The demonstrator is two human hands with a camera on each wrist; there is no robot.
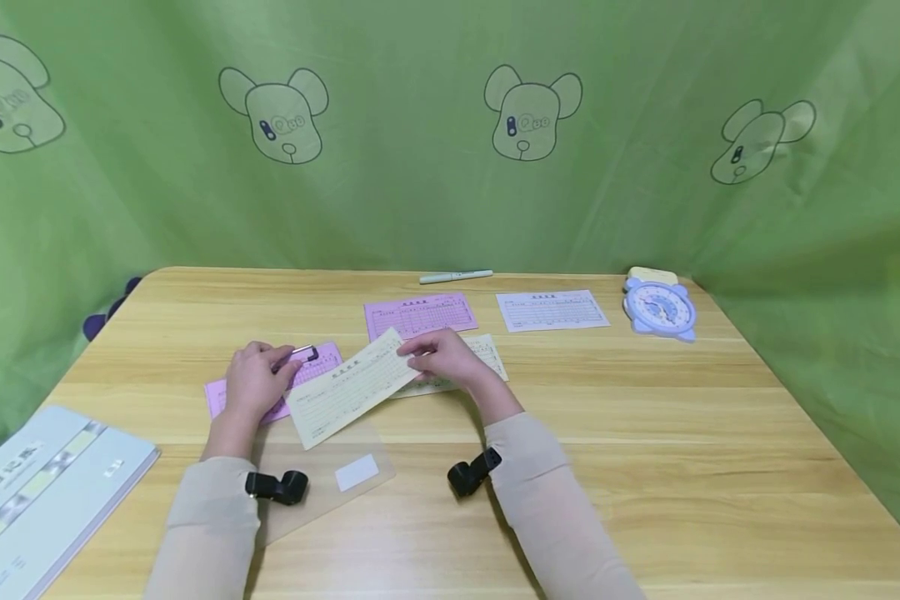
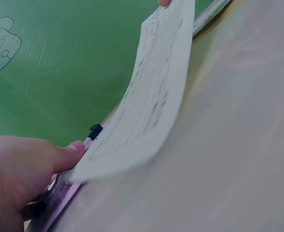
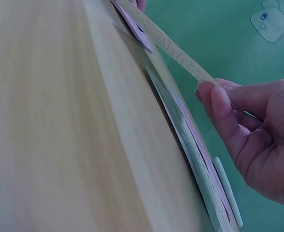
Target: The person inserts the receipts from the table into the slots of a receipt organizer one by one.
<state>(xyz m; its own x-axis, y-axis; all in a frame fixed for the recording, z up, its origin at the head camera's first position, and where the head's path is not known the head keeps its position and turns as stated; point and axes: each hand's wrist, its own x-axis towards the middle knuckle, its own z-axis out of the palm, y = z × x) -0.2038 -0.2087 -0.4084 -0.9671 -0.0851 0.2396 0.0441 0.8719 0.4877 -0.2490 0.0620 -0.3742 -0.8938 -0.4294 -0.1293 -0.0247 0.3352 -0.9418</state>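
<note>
My right hand point(image 1: 450, 360) pinches one end of a pale yellow printed form point(image 1: 352, 387), between thumb and fingers in the right wrist view. Its other end slants down toward my left hand point(image 1: 253, 382). That hand's fingers curl at a metal clip point(image 1: 306, 353) with black ends, above a pink form point(image 1: 333, 357); in the left wrist view the thumb point(image 2: 69, 155) lies against the clip. A clear plastic folder point(image 1: 307, 508) with a white label point(image 1: 356, 472) lies under the yellow form. Another yellow form point(image 1: 489, 354) is partly covered by my right hand.
A second pink form point(image 1: 420, 317) and a white form point(image 1: 553, 311) lie farther back. A capped pen point(image 1: 456, 277) rests near the back edge. A blue clock-like dial point(image 1: 658, 308) stands back right, and a large grey-blue book point(image 1: 60, 500) lies at the left.
</note>
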